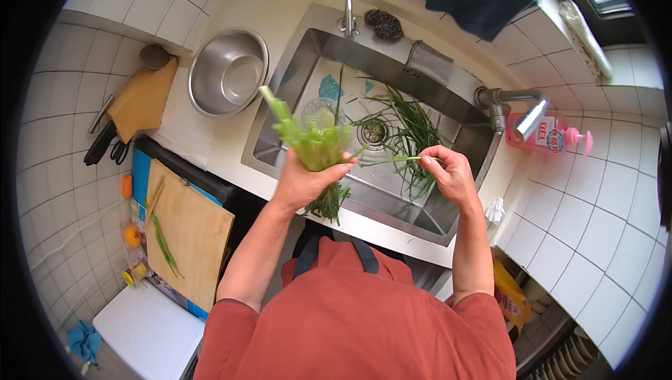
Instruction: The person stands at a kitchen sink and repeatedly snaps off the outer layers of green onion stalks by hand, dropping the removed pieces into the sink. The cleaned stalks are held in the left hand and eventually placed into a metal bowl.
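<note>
My left hand (pixel 302 183) grips a thick bunch of green stalks (pixel 315 141), pale cut ends up and dark leaves hanging below the fist. Over the right side of the steel sink (pixel 336 185), my right hand (pixel 449 172) pinches a thin green stem (pixel 401 159) between thumb and fingers. Long loose green leaves (pixel 415 122), like garlic chives, lie in a heap in the basin beside the drain strainer (pixel 374 132). A clear glass bowl (pixel 320 109) stands in the sink, partly hidden by the bunch. Blue scraps (pixel 329 87) lie behind it.
A steel bowl (pixel 228 72) sits on the counter left of the sink. Beyond are a knife block (pixel 144 99) and a wooden cutting board (pixel 197 222) with a green stalk on it. The faucet (pixel 504 99) and pink soap bottle (pixel 535 132) are at right; a scouring pad (pixel 384 24) is behind.
</note>
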`<state>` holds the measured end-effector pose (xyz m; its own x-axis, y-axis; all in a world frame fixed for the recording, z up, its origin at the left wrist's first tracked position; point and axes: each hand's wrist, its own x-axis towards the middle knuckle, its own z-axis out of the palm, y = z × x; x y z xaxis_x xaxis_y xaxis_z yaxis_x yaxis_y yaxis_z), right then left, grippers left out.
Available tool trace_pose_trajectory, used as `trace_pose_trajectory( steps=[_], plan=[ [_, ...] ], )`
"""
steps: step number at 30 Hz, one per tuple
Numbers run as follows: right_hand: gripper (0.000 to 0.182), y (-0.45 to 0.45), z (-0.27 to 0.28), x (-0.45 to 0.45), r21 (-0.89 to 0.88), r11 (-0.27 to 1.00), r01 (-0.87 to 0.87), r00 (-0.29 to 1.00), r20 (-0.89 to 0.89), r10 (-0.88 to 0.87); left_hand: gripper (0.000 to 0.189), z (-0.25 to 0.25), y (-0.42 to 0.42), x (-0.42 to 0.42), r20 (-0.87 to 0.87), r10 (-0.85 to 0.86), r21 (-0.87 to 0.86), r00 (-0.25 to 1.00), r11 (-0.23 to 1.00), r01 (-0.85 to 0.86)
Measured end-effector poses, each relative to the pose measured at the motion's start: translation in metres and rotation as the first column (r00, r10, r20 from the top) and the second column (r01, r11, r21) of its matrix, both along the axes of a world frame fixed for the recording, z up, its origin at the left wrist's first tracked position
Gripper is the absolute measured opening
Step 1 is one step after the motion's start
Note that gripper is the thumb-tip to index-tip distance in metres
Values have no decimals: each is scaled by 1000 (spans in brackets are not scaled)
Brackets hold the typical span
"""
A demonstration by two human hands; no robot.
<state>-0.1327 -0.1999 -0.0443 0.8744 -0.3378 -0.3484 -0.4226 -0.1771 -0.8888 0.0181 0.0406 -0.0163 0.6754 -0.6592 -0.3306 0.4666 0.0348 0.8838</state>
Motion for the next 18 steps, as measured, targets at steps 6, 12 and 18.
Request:
trace_pose_trajectory(
  steps=[6, 12, 18],
  plan=[
    [15, 21, 56, 3, 214, 976, 43, 975, 206, -89, 25, 20, -39, -18, 234, -222, 105, 946, 974, 203],
    [18, 24, 80, 10, -68, 996, 57, 982, 183, -44, 22, 31, -36, -27, 361, -200, 192, 911, 972, 137],
    [15, 16, 99, 27, -163, 975, 153, 935, 344, -89, 23, 38, -31, -27, 151, -128, 80, 980, 990, 117]
  ],
)
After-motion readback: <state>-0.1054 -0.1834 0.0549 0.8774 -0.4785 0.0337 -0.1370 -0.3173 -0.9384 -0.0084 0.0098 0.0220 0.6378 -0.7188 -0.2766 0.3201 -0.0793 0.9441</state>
